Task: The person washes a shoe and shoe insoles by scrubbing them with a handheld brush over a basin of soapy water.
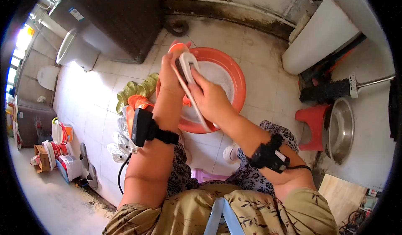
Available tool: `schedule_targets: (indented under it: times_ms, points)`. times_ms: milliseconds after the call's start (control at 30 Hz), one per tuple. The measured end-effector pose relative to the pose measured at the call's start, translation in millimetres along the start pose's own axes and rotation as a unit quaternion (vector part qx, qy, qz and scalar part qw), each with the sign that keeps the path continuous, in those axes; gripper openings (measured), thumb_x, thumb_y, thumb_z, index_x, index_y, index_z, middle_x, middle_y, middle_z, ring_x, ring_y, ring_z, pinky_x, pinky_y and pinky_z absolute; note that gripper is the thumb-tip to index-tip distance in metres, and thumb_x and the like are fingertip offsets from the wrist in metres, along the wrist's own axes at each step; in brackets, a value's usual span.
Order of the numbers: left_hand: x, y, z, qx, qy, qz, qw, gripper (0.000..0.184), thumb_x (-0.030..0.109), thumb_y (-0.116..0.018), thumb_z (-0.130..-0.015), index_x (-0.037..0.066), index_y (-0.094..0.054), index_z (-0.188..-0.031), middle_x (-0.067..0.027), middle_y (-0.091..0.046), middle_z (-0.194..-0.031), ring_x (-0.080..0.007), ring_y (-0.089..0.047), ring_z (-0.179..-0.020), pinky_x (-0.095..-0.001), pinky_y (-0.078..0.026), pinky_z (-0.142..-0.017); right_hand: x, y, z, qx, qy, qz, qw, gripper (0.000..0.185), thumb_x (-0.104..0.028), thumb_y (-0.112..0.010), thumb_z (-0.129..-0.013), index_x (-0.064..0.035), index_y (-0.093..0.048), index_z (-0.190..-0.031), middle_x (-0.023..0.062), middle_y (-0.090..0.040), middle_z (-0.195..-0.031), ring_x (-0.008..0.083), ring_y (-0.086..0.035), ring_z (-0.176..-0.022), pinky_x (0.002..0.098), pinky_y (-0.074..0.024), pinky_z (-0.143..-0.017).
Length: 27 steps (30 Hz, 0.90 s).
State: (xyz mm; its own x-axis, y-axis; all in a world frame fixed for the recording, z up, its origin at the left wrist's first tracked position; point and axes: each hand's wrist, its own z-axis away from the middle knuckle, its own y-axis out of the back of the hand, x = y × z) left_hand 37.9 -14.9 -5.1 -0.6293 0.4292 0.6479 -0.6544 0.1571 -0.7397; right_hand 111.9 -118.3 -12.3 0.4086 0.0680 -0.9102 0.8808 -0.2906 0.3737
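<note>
Over the basin, my left hand [170,77] is closed around an orange slipper [179,48] with a pale sole. The slipper is tilted, its long sole edge slanting down toward the basin's near rim. My right hand [209,97] grips a white scrubbing brush [189,61] with a looped handle. Its dark bristles press against the slipper. Below both hands stands an orange-red basin [238,74] of cloudy, sudsy water. Part of the basin is hidden behind my hands and forearms.
Left of the basin, green slippers [126,93], an orange slipper [140,101] and clear-looking shoes [119,143] line the tiles. A red stool [310,126] and metal bowl [341,130] stand right, below a black-bristled broom [324,91]. A dark appliance [113,19] stands behind.
</note>
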Motion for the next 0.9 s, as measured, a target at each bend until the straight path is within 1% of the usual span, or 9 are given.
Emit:
schedule_targets:
  times_ms: [67, 100, 233, 367, 467, 600, 800, 867, 900]
  points:
    - [-3, -1, 0, 0.038, -0.033, -0.014, 0.999, 0.048, 0.033, -0.033, -0.085, 0.002, -0.048, -0.119, -0.0145, -0.059, -0.105, -0.0270, -0.056, -0.091, -0.0373, -0.046, -0.081, 4, 6, -2, -0.016, -0.007, 0.013, 1.000, 0.042, -0.028, -0.047, -0.088, -0.0125, -0.048, -0.128, 0.0249, -0.061, -0.075, 0.0430, -0.059, -0.072, 0.0510, -0.0464, -0.065]
    - [-1, 8, -3, -0.024, 0.052, -0.013, 0.998, 0.047, 0.031, -0.036, -0.085, 0.000, -0.049, -0.119, -0.0142, -0.059, -0.104, -0.0266, -0.056, -0.093, -0.0366, -0.046, -0.082, 4, 9, -3, -0.028, -0.018, 0.028, 0.999, 0.042, -0.027, -0.047, -0.088, -0.0124, -0.048, -0.128, 0.0244, -0.061, -0.074, 0.0427, -0.059, -0.072, 0.0507, -0.0465, -0.065]
    - [-24, 10, -1, 0.005, 0.091, -0.027, 0.995, 0.041, 0.025, -0.041, -0.085, 0.002, -0.049, -0.119, -0.0130, -0.058, -0.105, -0.0251, -0.055, -0.097, -0.0386, -0.045, -0.086, 5, 19, -28, 0.019, -0.019, 0.141, 0.990, 0.045, -0.028, -0.049, -0.087, -0.0124, -0.046, -0.129, 0.0228, -0.061, -0.071, 0.0402, -0.060, -0.066, 0.0497, -0.0467, -0.060]
    - [-27, 3, 4, 0.011, 0.040, -0.015, 0.999, 0.041, 0.028, -0.040, -0.090, 0.005, -0.045, -0.124, -0.0138, -0.055, -0.113, -0.0269, -0.053, -0.102, -0.0402, -0.044, -0.090, 2, 20, -29, 0.028, -0.018, 0.151, 0.988, 0.045, -0.028, -0.049, -0.087, -0.0131, -0.046, -0.130, 0.0222, -0.061, -0.070, 0.0398, -0.060, -0.065, 0.0493, -0.0467, -0.060]
    - [-4, 7, -1, -0.015, -0.001, -0.006, 1.000, 0.050, 0.039, -0.034, -0.093, 0.003, -0.041, -0.126, -0.0149, -0.053, -0.117, -0.0304, -0.053, -0.103, -0.0415, -0.045, -0.089, -9, 18, -16, -0.032, -0.030, 0.137, 0.990, 0.045, -0.027, -0.050, -0.087, -0.0123, -0.045, -0.130, 0.0233, -0.061, -0.072, 0.0408, -0.059, -0.066, 0.0490, -0.0464, -0.061]
    - [12, 7, 0, -0.019, -0.008, -0.027, 0.999, 0.053, 0.040, -0.032, -0.091, 0.000, -0.041, -0.126, -0.0180, -0.052, -0.116, -0.0311, -0.054, -0.102, -0.0396, -0.046, -0.087, -5, 18, 3, -0.073, -0.015, 0.002, 0.997, 0.043, -0.024, -0.052, -0.087, -0.0115, -0.047, -0.128, 0.0260, -0.059, -0.077, 0.0428, -0.058, -0.070, 0.0501, -0.0448, -0.064]
    - [-10, 3, 2, -0.033, 0.032, -0.022, 0.999, 0.051, 0.037, -0.033, -0.092, 0.003, -0.039, -0.128, -0.0157, -0.052, -0.119, -0.0311, -0.052, -0.107, -0.0415, -0.045, -0.089, 6, 21, -23, -0.034, -0.011, 0.091, 0.995, 0.042, -0.027, -0.049, -0.088, -0.0101, -0.048, -0.127, 0.0242, -0.061, -0.078, 0.0404, -0.060, -0.071, 0.0486, -0.0461, -0.064]
    - [-26, 3, 5, -0.007, 0.009, -0.021, 1.000, 0.048, 0.035, -0.033, -0.092, 0.004, -0.039, -0.128, -0.0157, -0.051, -0.121, -0.0294, -0.051, -0.109, -0.0418, -0.044, -0.090, 16, 22, -39, 0.041, 0.018, 0.109, 0.993, 0.043, -0.028, -0.048, -0.089, -0.0100, -0.048, -0.127, 0.0236, -0.062, -0.079, 0.0402, -0.060, -0.072, 0.0485, -0.0468, -0.064]
    - [-27, 4, 3, -0.003, -0.016, -0.061, 0.998, 0.052, 0.037, -0.037, -0.092, 0.004, -0.036, -0.132, -0.0151, -0.049, -0.125, -0.0347, -0.050, -0.112, -0.0477, -0.042, -0.094, 12, 22, -38, 0.035, 0.009, 0.094, 0.995, 0.044, -0.028, -0.048, -0.088, -0.0096, -0.047, -0.128, 0.0242, -0.062, -0.079, 0.0415, -0.060, -0.073, 0.0493, -0.0469, -0.066]
